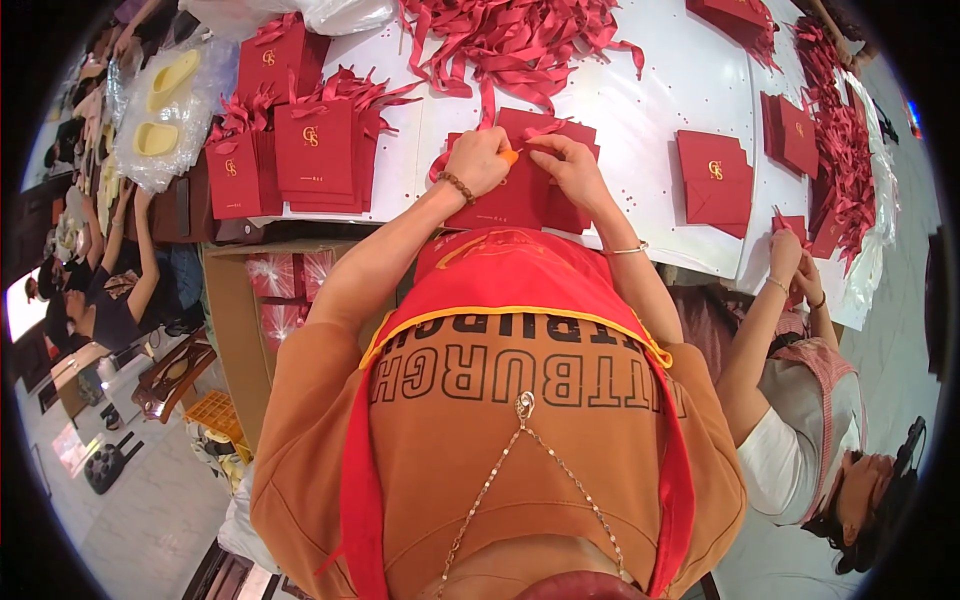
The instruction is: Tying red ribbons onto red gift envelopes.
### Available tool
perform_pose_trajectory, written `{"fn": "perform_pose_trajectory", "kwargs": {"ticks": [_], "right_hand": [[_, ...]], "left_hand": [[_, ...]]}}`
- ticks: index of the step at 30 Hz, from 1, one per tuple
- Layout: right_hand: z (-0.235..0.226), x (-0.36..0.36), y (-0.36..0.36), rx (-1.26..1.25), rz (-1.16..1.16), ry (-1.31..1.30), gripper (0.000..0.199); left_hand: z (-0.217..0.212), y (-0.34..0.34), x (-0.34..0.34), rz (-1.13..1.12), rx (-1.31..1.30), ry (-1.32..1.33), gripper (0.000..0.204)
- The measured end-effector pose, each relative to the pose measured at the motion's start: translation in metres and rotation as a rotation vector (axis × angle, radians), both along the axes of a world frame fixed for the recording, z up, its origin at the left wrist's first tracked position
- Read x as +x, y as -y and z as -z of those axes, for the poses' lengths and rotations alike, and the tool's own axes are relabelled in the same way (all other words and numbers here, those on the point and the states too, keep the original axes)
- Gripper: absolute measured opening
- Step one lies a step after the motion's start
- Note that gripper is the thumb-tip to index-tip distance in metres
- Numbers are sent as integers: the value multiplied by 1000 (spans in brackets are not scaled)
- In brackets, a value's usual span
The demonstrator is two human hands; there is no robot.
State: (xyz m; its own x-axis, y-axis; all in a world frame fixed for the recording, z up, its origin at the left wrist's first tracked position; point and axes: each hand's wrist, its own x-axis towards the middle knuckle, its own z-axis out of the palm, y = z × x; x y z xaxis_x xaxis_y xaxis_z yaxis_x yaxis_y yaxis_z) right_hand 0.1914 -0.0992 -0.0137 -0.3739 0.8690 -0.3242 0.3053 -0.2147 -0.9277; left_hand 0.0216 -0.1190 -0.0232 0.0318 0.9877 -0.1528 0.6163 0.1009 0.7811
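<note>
Beneath both hands [478, 163] [573, 174], a red bag [517, 205] lies lengthwise, top away.

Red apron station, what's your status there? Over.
Left hand closed on small orange item. Right hand at red ribbon, grip unclear. Red bags beneath both. Ribbon heap beyond; nothing visibly blocking.

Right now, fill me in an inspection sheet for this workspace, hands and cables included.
Surface: white table, small red specks scattered about
Job's things: red bag, with red ribbon near its far edge
Clutter: ribbon heap farther back; bag stacks left and right
Hands: left hand and right hand both at the bag; exact grip unclear
Cables: nothing seen
Surroundings: co-worker at right; cardboard box at left
</note>
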Motion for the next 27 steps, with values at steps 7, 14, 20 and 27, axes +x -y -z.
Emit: {"fn": "perform_pose_trajectory", "kwargs": {"ticks": [7,14,20,27], "right_hand": [[-2,0,0,-46,-9,-1,25],[5,-1,-6,64,-75,160,27],[7,-5,-13,282,-183,323,31],[14,-4,-18,264,-228,276,32]], "left_hand": [[-2,-2,-4,46,-36,-9,12],[-6,-3,1,-69,-125,108,13],[7,3,-2,-59,19,153,9],[15,8,2,15,162,-40,10]]}}
